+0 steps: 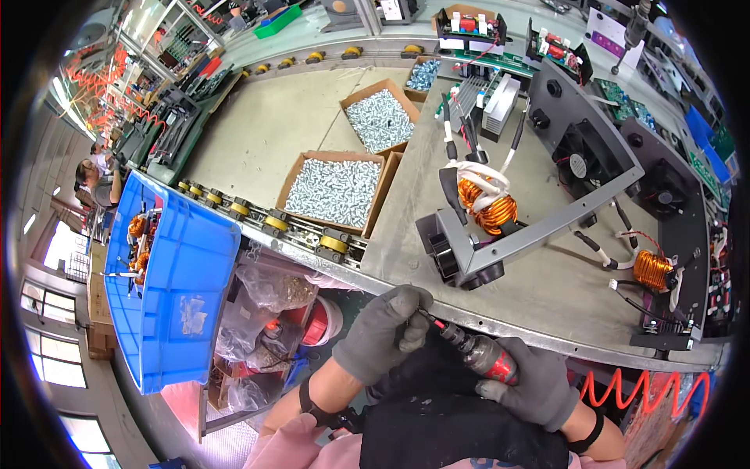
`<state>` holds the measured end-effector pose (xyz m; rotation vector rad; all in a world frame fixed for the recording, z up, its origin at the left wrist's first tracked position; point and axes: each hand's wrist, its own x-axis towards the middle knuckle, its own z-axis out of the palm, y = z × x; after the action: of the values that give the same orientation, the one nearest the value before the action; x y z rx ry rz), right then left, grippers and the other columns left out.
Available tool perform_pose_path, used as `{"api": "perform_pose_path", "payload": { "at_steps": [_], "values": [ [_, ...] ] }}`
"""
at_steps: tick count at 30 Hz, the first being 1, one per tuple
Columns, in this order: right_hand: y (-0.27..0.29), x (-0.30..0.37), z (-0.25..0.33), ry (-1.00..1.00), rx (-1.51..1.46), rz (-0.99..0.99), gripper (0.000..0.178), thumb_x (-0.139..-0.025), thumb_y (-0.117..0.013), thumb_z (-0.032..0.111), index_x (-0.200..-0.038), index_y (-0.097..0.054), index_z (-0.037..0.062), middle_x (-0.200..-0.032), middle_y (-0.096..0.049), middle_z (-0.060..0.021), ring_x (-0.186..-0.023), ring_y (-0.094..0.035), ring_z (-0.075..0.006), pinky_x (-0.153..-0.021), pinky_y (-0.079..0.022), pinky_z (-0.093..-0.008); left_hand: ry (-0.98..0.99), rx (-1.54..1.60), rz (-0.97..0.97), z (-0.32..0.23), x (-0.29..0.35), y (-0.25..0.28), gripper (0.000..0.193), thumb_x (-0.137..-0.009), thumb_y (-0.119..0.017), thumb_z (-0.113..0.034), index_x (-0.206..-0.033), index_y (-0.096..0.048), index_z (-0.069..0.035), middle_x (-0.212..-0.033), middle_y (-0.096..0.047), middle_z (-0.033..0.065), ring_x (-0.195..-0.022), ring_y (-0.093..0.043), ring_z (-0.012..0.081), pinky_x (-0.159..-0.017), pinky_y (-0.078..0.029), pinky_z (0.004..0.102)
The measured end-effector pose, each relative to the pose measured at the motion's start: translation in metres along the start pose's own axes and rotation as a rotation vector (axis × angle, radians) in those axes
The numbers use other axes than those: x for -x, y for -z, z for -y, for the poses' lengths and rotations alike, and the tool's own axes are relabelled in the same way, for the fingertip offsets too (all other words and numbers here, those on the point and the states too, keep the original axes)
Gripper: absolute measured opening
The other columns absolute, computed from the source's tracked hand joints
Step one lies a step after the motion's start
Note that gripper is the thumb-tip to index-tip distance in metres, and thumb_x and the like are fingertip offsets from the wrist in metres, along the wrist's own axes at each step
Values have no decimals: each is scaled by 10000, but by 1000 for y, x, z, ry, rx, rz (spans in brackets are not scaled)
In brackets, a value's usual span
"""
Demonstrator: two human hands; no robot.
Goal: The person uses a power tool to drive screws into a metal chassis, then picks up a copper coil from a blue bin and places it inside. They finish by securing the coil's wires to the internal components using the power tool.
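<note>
My right hand, in a grey glove, is wrapped round a red and black power screwdriver at the table's front edge. Its bit points up and left, toward my left hand. That hand, also gloved, has its fingers curled together at the bit's tip; whatever they pinch is too small to make out. Just beyond stands a grey metal housing with black fans. Inside its frame sits a copper-wound coil with white and black leads.
Left of the housing, cardboard boxes of silver screws stand on the bench beside a roller track. A blue crate holds more coils at the left. A second housing is at the right, and a red coiled hose hangs below.
</note>
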<state>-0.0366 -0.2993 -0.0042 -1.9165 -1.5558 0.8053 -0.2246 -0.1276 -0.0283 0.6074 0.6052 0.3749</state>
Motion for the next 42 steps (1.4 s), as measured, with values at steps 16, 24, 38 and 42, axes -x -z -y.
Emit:
{"api": "perform_pose_path", "payload": {
  "at_steps": [16,24,38,42],
  "values": [
    [18,54,-13,-188,-334,-113,642,-750,-720,529,-1104,-543,23,-718,-605,-170,-655,-629,-343,-603,-484,-389,-297,-1141,-56,-74,-34,16,440,-951,-476,-341,-1209,-567,3,-685,-491,20,-603,-436,102,-600,-402,243],
    [17,41,-2,-285,-358,-222,644,-800,-655,571,-1077,-525,4,-675,-582,-146,-615,-608,-319,-595,-467,-378,-449,-1472,438,-138,-164,-10,628,-714,-768,-232,-1256,-528,-23,-1118,-621,113,-1005,-593,202,-882,-460,325],
    [80,79,3,-563,-228,36,876,-502,-901,459,-1180,-528,48,-912,-666,-135,-802,-660,-304,-749,-527,-370,-488,-1282,578,-56,-161,-50,506,-573,-823,-406,-891,-605,-77,-805,-570,113,-772,-583,309,-694,-463,402],
    [90,81,12,-606,-223,33,760,-539,-899,420,-1112,-574,40,-868,-676,-115,-745,-670,-282,-700,-541,-348,-692,-1499,582,-55,-152,-62,356,-680,-752,-368,-860,-627,-87,-813,-527,118,-785,-556,293,-647,-437,400]
  ]
}}
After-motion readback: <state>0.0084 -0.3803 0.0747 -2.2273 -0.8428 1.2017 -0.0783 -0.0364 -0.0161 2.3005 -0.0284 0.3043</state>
